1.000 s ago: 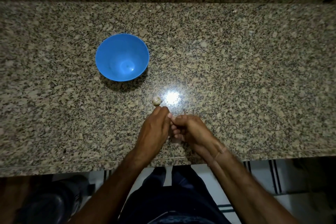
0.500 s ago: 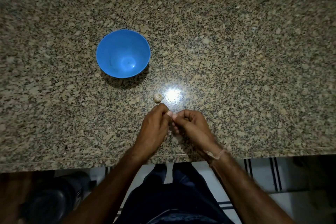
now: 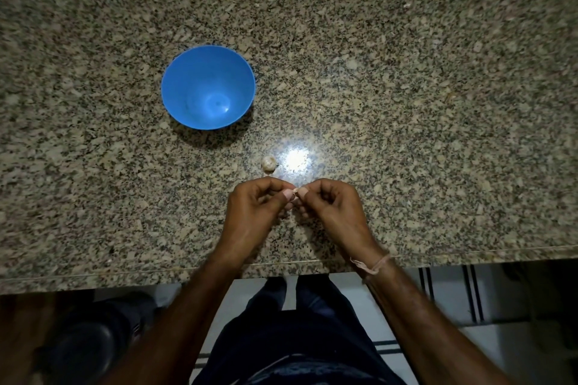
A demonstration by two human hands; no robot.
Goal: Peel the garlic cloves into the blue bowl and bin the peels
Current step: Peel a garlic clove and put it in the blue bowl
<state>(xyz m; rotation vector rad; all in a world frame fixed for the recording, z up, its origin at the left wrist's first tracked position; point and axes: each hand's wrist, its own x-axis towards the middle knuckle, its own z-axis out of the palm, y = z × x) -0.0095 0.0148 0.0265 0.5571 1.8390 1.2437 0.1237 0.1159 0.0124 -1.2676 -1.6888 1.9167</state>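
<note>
A blue bowl (image 3: 208, 87) stands on the granite counter, left of centre, with nothing visible inside. One unpeeled garlic clove (image 3: 268, 163) lies on the counter beside a bright light reflection. Just in front of it, my left hand (image 3: 256, 212) and my right hand (image 3: 331, 209) meet fingertip to fingertip above the counter. Between their thumbs and forefingers they pinch a small pale garlic clove (image 3: 294, 193), mostly hidden by the fingers.
The speckled granite counter (image 3: 406, 134) ends in a raised back ledge at the top and a front edge near my body. A dark round bin (image 3: 84, 350) stands on the floor at lower left. Tiled floor shows at lower right.
My hands have turned and drawn slightly apart, so the fingertips and the pinched clove now show. The loose clove and the bowl have stayed where they were.
</note>
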